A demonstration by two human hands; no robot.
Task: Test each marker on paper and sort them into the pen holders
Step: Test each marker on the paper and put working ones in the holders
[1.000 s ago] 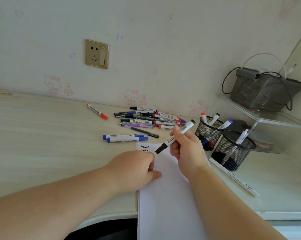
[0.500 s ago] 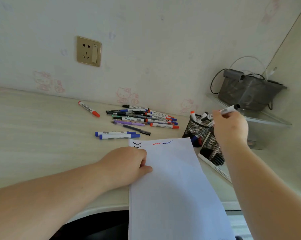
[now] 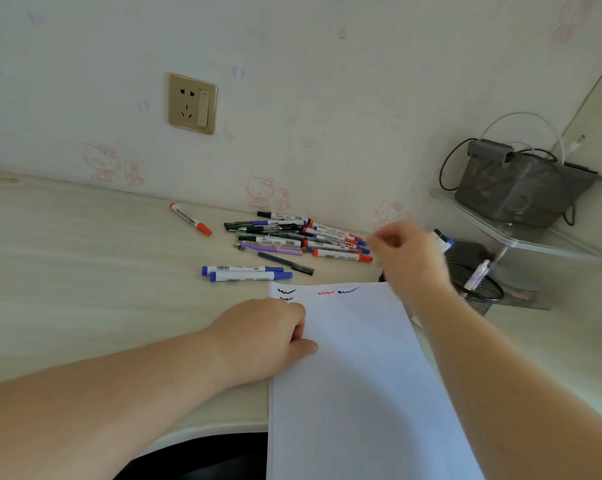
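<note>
Our right hand [image 3: 408, 256], blurred so its grip is unclear, nears the marker pile [image 3: 301, 239] and could scatter it; our left hand [image 3: 268, 332] lies curled, pinning the paper [image 3: 358, 375].

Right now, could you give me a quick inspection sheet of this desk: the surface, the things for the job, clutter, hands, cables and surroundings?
Surface: pale wood-grain desk, set against a wall.
Job's things: white paper with black, red and blue test squiggles along its top edge; pile of markers near the wall; two blue markers side by side; one red marker lying apart; mesh pen holder partly hidden by the right arm.
Clutter: nothing seen.
Hands: left hand rests on the paper's left edge; right hand blurred, apparently empty, near the pile.
Cables: black and white leads loop from the grey basket.
Surroundings: wall socket; clear shelf.
</note>
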